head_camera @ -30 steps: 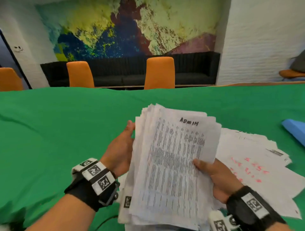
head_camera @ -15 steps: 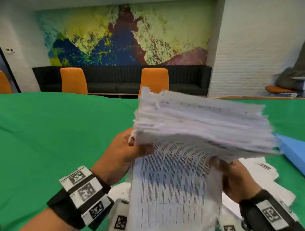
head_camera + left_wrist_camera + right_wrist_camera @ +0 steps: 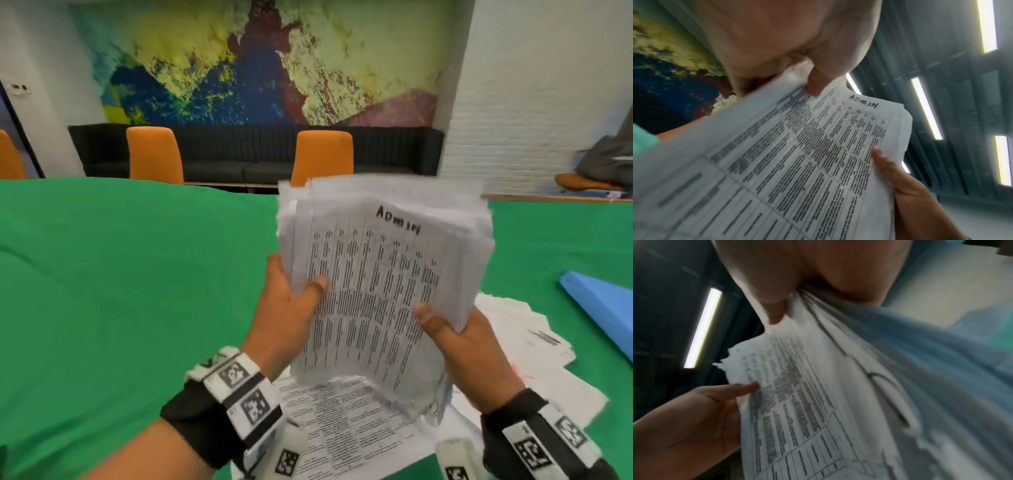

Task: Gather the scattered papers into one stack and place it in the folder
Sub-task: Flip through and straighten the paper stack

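Observation:
A thick stack of printed papers (image 3: 380, 274) stands nearly upright above the green table, its top sheet headed "ADMIN". My left hand (image 3: 291, 305) grips its left edge, thumb on the front sheet. My right hand (image 3: 455, 332) grips the right edge, thumb on the front too. The left wrist view shows the stack (image 3: 797, 162) with my left hand (image 3: 813, 84) pinching its top. In the right wrist view my right hand (image 3: 777, 311) pinches the stack (image 3: 818, 386). More loose papers (image 3: 534, 346) lie on the table under and right of the stack. A blue folder (image 3: 603, 305) lies at the right edge.
The green tablecloth (image 3: 120, 291) spreads wide to the left and far side. Orange chairs (image 3: 322, 157) stand behind the table in front of a black sofa. A printed sheet (image 3: 342, 425) lies flat near my wrists.
The stack was tipped forward with its edge toward me half a second ago; now it stands upright again, front sheet facing me. Both hands kept their hold.

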The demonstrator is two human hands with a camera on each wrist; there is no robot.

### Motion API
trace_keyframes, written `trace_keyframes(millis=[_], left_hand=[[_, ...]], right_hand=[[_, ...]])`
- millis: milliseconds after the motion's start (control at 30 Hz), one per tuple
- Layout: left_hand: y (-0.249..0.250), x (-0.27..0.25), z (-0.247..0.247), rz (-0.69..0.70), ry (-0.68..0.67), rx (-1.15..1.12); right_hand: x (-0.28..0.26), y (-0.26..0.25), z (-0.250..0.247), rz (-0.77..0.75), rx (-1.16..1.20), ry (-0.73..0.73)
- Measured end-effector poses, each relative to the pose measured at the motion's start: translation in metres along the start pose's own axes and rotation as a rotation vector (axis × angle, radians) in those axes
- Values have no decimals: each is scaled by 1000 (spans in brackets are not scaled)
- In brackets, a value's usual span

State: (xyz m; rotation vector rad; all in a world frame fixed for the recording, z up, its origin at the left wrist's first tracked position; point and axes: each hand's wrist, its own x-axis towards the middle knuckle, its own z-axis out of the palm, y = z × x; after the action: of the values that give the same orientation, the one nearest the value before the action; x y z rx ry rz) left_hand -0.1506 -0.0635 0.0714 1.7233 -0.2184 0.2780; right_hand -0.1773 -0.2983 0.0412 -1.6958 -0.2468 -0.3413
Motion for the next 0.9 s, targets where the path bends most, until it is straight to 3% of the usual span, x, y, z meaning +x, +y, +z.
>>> trace_keyframes(millis=[133,367,600,900], left_hand=[[-26,-22,-1,-59,12,-51],[-26,-13,7,10,52,1],[-33,-8,-6,49,-32,126],[-47,-16,5,110,22,-98]], right_hand=[[-15,24,-9,122,103,-12],[-8,25,-8,149,119,-54],[-12,30,-3,142,152,-61],[-15,31,3,156,118,-52]])
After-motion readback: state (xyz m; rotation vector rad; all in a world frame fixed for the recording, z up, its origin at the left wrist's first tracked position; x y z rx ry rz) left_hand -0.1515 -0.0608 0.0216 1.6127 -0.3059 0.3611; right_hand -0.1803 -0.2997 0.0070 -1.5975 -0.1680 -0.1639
